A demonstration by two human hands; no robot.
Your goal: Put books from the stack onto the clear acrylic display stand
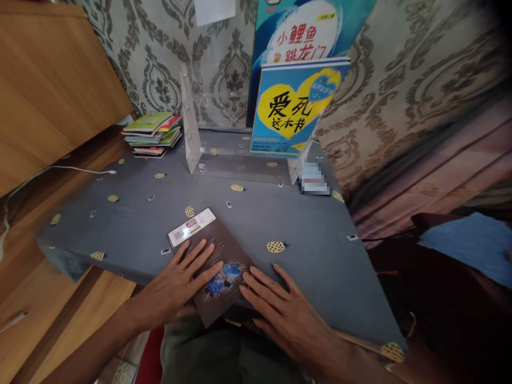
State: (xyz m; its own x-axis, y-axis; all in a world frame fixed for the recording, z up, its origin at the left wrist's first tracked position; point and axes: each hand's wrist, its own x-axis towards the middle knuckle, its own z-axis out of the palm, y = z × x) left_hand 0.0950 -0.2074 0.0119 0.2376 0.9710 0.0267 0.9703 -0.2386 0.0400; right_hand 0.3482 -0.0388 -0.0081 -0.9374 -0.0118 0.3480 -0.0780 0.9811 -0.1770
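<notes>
A dark brown book (216, 242) lies at a slant near the front edge of the cloth-covered table, a white barcode strip along its far edge and a blue picture lower down. My left hand (182, 280) rests on its left part with the fingers stretched out. On the other side, my right hand (276, 298) lies with fingers spread, their tips at the book's right edge and the thumb lower down. Both hands are open. Part of the book's near edge hangs past the table edge.
Behind the book stands a clear plastic rack (240, 165), holding a blue book with a yellow heart (296, 112). A larger teal book (304, 26) rises behind it. Stacked books (152, 133) sit at the back left, near a white cable (80, 169). A pixelated item (314, 178) lies right of the rack.
</notes>
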